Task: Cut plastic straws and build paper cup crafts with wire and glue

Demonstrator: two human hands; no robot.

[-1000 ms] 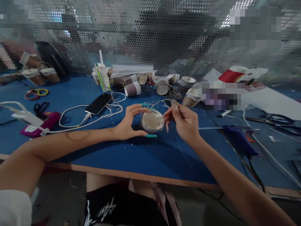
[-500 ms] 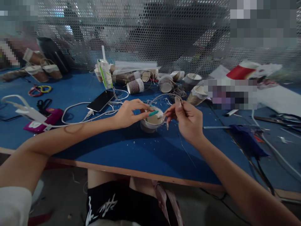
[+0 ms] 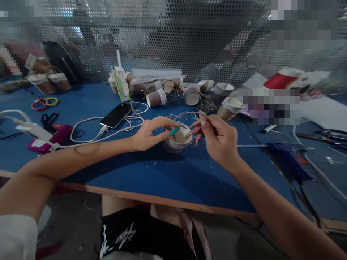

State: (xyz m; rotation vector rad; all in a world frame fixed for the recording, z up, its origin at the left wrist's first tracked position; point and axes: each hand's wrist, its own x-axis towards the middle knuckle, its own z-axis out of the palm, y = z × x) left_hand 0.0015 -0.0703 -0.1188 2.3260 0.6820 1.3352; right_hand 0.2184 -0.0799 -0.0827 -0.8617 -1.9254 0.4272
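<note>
A small paper cup stands on the blue table in front of me, open side up. My left hand rests on its left rim, fingers pinching a small white piece at the cup's mouth. Just right of the cup, my right hand pinches a thin twine loop that arches over the cup. Both hands meet above the rim.
Several wrapped paper cups lie at the back by a drink carton. A phone with white cables sits left of the cup, a pink tool farther left. A blue glue gun and scissors lie right.
My left hand moved from the cup's side up onto its rim. My right hand shifted slightly closer, and the fingers of both now meet over the cup's mouth.
</note>
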